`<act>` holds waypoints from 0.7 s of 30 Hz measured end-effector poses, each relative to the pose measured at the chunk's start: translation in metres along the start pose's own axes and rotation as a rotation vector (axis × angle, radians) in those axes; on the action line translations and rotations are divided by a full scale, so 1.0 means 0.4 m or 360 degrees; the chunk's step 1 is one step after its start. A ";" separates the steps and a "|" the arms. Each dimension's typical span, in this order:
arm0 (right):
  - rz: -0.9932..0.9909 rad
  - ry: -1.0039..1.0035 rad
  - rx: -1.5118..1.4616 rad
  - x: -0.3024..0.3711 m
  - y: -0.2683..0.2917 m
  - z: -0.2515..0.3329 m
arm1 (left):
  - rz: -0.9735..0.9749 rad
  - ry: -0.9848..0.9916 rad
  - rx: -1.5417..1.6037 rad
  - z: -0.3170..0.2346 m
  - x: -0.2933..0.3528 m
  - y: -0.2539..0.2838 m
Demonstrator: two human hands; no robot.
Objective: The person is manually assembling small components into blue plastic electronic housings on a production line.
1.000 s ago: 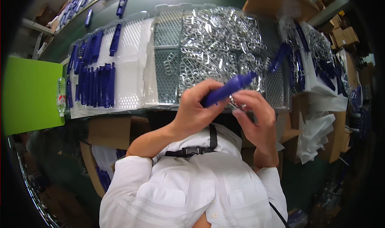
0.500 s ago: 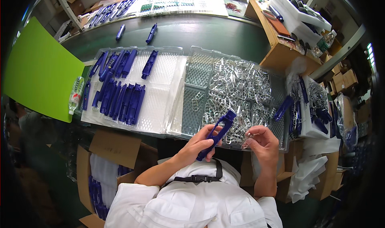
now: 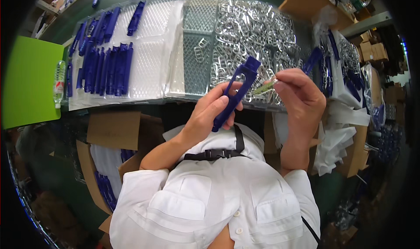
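My left hand is closed around a long blue plastic housing, which tilts up and to the right and has an oblong opening along its length. Just right of it, my right hand pinches a small shiny metal clip between thumb and fingertips, its near end beside the housing. Whether clip and housing touch, I cannot tell. Behind both hands lies a heap of similar wire-like metal clips in a clear compartmented tray. One linked pair of loose clips sits in the tray's left compartment.
On the left, a white tray holds several blue housings. A plastic bottle stands by a green panel. Cardboard boxes are below the table edge; more blue parts lie at the right.
The view has tipped downward, so the trays appear higher. My right hand has brought the metal clip up and closer to the housing, which stays in my left hand.
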State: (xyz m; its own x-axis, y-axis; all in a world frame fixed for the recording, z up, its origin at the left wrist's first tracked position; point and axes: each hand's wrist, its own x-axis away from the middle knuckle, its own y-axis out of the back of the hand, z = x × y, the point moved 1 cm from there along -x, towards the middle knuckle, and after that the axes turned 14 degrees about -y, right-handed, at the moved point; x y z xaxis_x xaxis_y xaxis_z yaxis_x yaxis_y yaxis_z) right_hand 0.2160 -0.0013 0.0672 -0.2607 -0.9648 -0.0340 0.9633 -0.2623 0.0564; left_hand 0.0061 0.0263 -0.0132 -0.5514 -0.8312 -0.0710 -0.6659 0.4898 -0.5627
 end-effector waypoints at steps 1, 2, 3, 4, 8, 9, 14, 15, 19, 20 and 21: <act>-0.0015 -0.0040 0.0015 0.001 -0.004 -0.011 | -0.0006 -0.0005 -0.0036 0.002 -0.002 -0.001; -0.0031 0.0083 0.0152 0.004 -0.006 -0.019 | 0.0015 -0.0022 -0.0053 0.013 0.004 -0.002; -0.0039 0.0217 0.0286 0.007 -0.012 -0.022 | 0.0036 -0.0049 -0.0076 0.019 0.007 -0.003; -0.0067 0.0192 0.0406 0.009 -0.021 -0.021 | 0.0030 -0.0036 -0.0060 0.025 0.007 -0.005; -0.0128 0.0367 0.0877 0.016 -0.037 -0.031 | 0.0030 -0.0048 -0.0137 0.037 0.016 -0.014; -0.0124 0.0352 0.0879 0.019 -0.038 -0.035 | 0.0021 -0.0065 -0.0138 0.039 0.017 -0.019; -0.0074 0.0311 0.1006 0.018 -0.048 -0.052 | 0.0018 -0.0072 -0.0228 0.053 0.018 -0.018; -0.0071 0.0300 0.1007 0.015 -0.049 -0.050 | 0.0026 -0.0070 -0.0251 0.054 0.016 -0.016; -0.0055 0.0358 0.1052 0.006 -0.053 -0.049 | 0.0002 -0.0018 -0.0290 0.036 0.007 -0.016; -0.0061 0.0344 0.1007 0.004 -0.053 -0.051 | 0.0031 0.0004 -0.0319 0.033 0.006 -0.014; -0.0057 0.0337 0.1006 0.003 -0.054 -0.052 | 0.0061 0.0027 -0.0349 0.032 0.004 -0.012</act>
State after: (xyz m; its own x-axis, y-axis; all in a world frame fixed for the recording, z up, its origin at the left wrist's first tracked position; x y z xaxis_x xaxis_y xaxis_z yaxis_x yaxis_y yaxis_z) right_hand 0.1961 0.0037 0.0450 -0.2118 -0.9478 -0.2383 0.7149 -0.3165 0.6235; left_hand 0.0149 0.0192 -0.0209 -0.5857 -0.8072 -0.0741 -0.7365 0.5681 -0.3671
